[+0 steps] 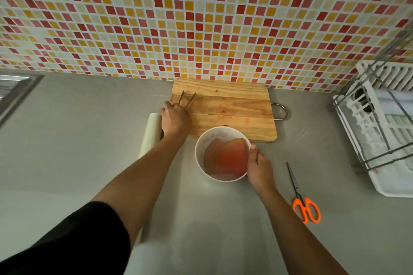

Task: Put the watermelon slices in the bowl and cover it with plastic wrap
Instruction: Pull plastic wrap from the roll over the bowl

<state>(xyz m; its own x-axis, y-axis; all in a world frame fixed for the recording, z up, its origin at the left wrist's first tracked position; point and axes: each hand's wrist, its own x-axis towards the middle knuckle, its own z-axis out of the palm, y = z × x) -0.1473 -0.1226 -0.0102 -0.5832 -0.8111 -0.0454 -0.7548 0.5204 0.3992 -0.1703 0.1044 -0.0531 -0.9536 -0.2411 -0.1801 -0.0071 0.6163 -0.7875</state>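
The fingers of the left hand (175, 118) are curled together around the butt ends of a pair of thin wooden tongs or chopsticks (187, 98), whose two tips splay out toward twelve o'clock over the near-left corner of the wooden cutting board (225, 107); the grip reads as a closed pinch on the tool, probably either setting it down or lifting it off the board now that no fruit is left there. The right hand (257, 167) sits at three o'clock of the white bowl (200, 145), thumb hooked over the rim and the other fingers wrapped down the outer wall, so it is clamped on the bowl, most likely to steady it on the smooth grey counter (89, 129). Inside the bowl lie the watermelon slices (228, 158), flat and overlapping, rinds toward twelve o'clock; the board shows only pink juice stains, so the loading step looks finished. The roll of plastic wrap (150, 134) lies on the counter at nine o'clock of the bowl, just beside the left wrist, within easy reach for the covering still to come; whether the hand touches it I cannot tell. Orange-handled scissors (302, 196) wait at four o'clock of the bowl, well apart, handy for cutting the film. A white dish rack (380, 131) stands far off at three o'clock, against the tiled wall (201, 18).
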